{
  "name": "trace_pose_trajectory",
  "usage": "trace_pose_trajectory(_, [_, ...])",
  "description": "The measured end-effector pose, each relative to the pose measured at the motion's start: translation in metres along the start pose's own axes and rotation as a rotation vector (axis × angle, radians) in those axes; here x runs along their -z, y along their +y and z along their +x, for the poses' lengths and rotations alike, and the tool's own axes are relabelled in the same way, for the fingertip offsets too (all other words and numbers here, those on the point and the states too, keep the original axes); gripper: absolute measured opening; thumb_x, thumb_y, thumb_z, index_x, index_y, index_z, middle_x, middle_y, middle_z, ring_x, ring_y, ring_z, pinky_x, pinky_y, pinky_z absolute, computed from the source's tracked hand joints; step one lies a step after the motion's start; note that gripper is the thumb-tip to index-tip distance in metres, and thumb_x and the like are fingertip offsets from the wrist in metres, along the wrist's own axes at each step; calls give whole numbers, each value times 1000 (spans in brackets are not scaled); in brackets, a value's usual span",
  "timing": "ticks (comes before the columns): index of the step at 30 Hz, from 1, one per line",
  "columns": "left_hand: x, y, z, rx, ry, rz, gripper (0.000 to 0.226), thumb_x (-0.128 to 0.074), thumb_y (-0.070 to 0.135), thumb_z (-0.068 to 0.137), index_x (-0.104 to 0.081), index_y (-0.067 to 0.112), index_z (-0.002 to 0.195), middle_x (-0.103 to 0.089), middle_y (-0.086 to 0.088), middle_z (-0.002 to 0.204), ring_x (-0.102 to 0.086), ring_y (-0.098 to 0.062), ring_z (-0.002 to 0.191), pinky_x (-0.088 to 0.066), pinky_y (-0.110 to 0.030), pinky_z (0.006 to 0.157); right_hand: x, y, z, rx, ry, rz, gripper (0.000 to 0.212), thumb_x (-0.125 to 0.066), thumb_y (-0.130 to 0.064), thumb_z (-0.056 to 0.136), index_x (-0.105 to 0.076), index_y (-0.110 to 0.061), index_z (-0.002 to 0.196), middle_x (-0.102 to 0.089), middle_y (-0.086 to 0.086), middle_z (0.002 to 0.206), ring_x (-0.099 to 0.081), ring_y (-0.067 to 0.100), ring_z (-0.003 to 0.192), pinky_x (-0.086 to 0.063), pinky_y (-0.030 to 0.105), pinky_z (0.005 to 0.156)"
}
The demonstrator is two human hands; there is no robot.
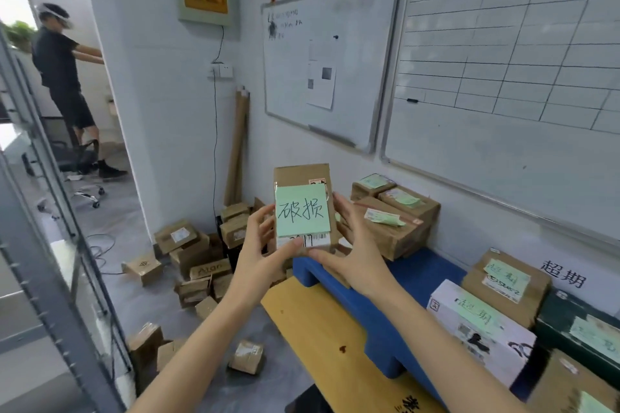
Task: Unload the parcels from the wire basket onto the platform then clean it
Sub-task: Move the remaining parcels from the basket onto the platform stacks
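We are holding the parcel (302,176) only by its edges in left hand (263,246) and right hand (357,245), risking dropping it toward five o'clock.

A brown cardboard parcel (303,178) bearing a green handwritten note is upright in the air, gripped between the left hand (260,245) and the right hand (352,241) over the blue platform's (419,275) far left corner. Other parcels (396,228), seemingly all green-noted, sit along its wall edge.
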State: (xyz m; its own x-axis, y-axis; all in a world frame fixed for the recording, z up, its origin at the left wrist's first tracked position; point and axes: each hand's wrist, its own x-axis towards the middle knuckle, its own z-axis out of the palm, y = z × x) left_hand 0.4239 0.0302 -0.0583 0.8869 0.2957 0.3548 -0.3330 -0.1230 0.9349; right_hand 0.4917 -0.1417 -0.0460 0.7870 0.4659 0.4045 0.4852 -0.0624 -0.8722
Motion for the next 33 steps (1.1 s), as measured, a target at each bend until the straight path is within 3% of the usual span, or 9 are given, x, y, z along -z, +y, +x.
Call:
trace_pose_trajectory(4, [10, -25, 36, 14, -10, 7, 71, -76, 34, 80, -37, 36, 140, -55, 12, 137, -54, 6, 119, -50, -13, 85, -7, 23, 38, -27, -13, 4, 91, -82, -5, 77, -33, -34, 148, -47, -47, 128, -43, -13, 128, -51, 16, 92])
trace_pose_trajectory(8, [26, -50, 82, 43, -38, 59, 77, -72, 55, 77, -32, 48, 143, -48, 18, 142, -54, 7, 118, -50, -27, 94, -19, 53, 84, -50, -5, 22, 90, -82, -4, 78, -34, -36, 147, -48, -46, 127, -44, -12, 128, -51, 15, 90])
trace_pose_trajectory(11, [33, -62, 121, 68, -65, 101, 73, -67, 51, 83, -28, 49, 145, -49, 24, 140, -53, 18, 109, -48, -28, 93, -22, 76, 122, -76, 16, 24, 90, -83, -11, 77, -34, -45, 144, -46, -47, 128, -43, -12, 129, -52, 22, 96])
trace_pose_trajectory(16, [31, -84, 193, 97, -117, 132, 62, -64, 45, 89, -31, 57, 140, -53, 42, 120, -56, 17, 101, -45, -19, 82, -9, 113, 181, -120, 64, -12, 86, -83, -11, 78, -33, -57, 131, -44, -56, 116, -42, -25, 117, -51, 11, 85])
trace_pose_trajectory(22, [11, -124, 251, 158, -183, 75, 69, -65, 51, 81, -33, 50, 142, -55, 27, 130, -63, 7, 104, -49, -24, 88, 8, 155, 223, -191, 103, -82, 89, -85, -22, 77, -30, -56, 139, -43, -45, 132, -37, -5, 136, -47, 41, 107])
trace_pose_trajectory(25, [0, -143, 275, 166, -233, 102, 60, -67, 43, 90, -34, 47, 140, -52, 22, 134, -58, 19, 97, -47, -17, 78, 20, 173, 234, -231, 104, -138, 91, -85, -43, 73, -27, -60, 141, -41, -35, 143, -35, -2, 139, -40, 47, 113])
trace_pose_trajectory(28, [-10, -165, 301, 220, -288, 60, 59, -68, 47, 86, -38, 50, 136, -56, 19, 131, -65, 3, 96, -58, -31, 78, 32, 189, 247, -284, 104, -203, 90, -82, -50, 73, -24, -58, 141, -36, -39, 141, -34, -10, 134, -34, 39, 116])
trace_pose_trajectory(31, [-20, -191, 329, 282, -321, 15, 64, -68, 54, 78, -41, 49, 136, -62, 15, 129, -67, -22, 98, -54, -50, 87, 44, 201, 255, -336, 137, -258, 92, -78, -58, 74, -24, -51, 148, -34, -26, 152, -33, -2, 139, -32, 36, 115])
trace_pose_trajectory(33, [-28, -208, 348, 324, -362, 0, 57, -68, 46, 84, -43, 48, 136, -62, 13, 129, -67, -18, 104, -54, -49, 92, 54, 208, 257, -371, 170, -317, 88, -76, -51, 80, -23, -47, 150, -31, -27, 152, -30, -4, 138, -28, 28, 112])
